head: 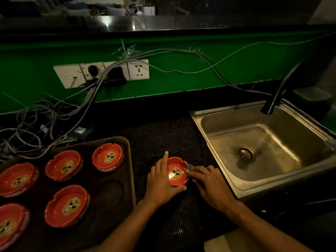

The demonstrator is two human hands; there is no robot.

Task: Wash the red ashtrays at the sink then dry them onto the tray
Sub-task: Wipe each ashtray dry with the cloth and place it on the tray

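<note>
On mat beside sink [200, 117]: left hand [161, 182] grips red ashtray [177, 171]; right hand [209, 182] pinches grey cloth [190, 167].

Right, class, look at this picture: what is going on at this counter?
A person holds one red ashtray on the black mat beside the sink. The left hand grips it, while the right hand holds something small and grey against its rim; what it is cannot be told. Five ashtrays sit on the tray. The sink is empty.
</note>
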